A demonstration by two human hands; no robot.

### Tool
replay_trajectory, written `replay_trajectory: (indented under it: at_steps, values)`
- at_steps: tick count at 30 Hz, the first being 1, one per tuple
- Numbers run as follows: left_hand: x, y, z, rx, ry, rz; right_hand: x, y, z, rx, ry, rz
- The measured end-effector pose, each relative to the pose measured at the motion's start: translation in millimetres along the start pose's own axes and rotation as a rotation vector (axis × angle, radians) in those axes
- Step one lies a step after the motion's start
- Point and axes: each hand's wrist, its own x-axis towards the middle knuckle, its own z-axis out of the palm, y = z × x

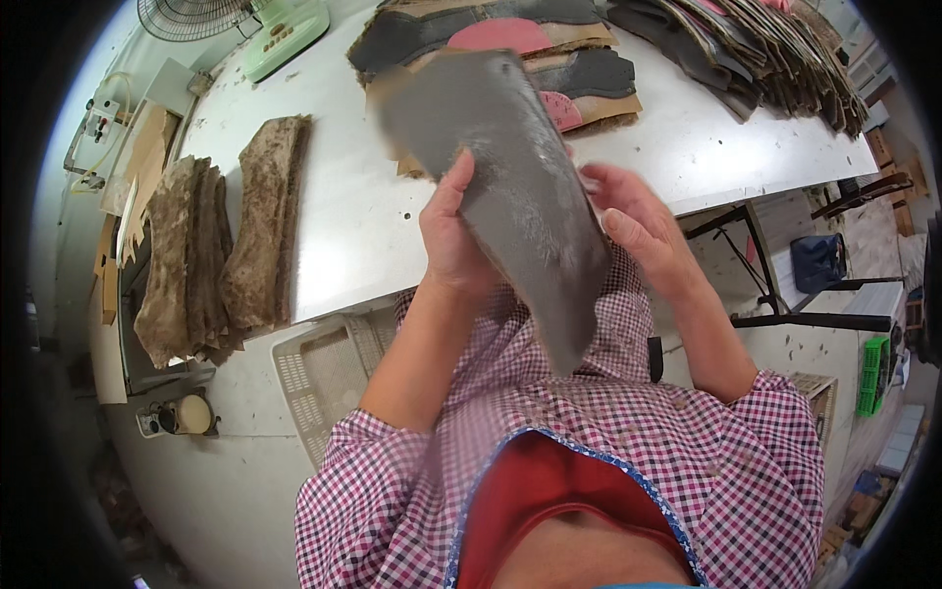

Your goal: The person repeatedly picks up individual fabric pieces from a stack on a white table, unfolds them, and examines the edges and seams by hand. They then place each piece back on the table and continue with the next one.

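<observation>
My left hand (454, 234) grips the edge of a long grey shearling piece (520, 187), its thumb lying on the smooth grey face and its fingers hidden beneath. The piece is held up at a slant over the table's front edge and my lap, with pale scuffs on its surface. Along its right edge is my right hand (643, 231), thumb and fingers apart; whether it touches the edge I cannot tell. Behind the piece, more grey shearling pieces (589, 74) lie on the table with a pink rounded template (500, 36) on them.
Brown furry pieces (263, 221) lie in stacks at the white table's (343, 236) left edge. A large pile of dark pieces (746, 59) fills the back right. A green fan (285, 39) stands back left. A plastic crate (329, 368) sits below the table, a stool (191, 414) to its left.
</observation>
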Motion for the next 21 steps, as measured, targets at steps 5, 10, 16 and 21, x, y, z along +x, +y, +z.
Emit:
replay_trajectory:
  at_steps: [5, 10, 16, 21]
  values:
    - [-7, -16, 7, 0.221, 0.333, 0.125, -4, -41, 48, -0.641, -0.025, -0.266]
    - [-20, -10, -8, 0.309, 0.162, 0.123, 6, -31, 48, -0.285, 0.036, -0.075]
    - [-62, 33, -38, 0.29, 0.416, -0.058, -6, -2, -21, 0.271, 0.073, 0.276]
    - [-64, 11, -31, 0.284, 0.404, -0.24, -20, -2, -20, 0.502, 0.094, 0.32]
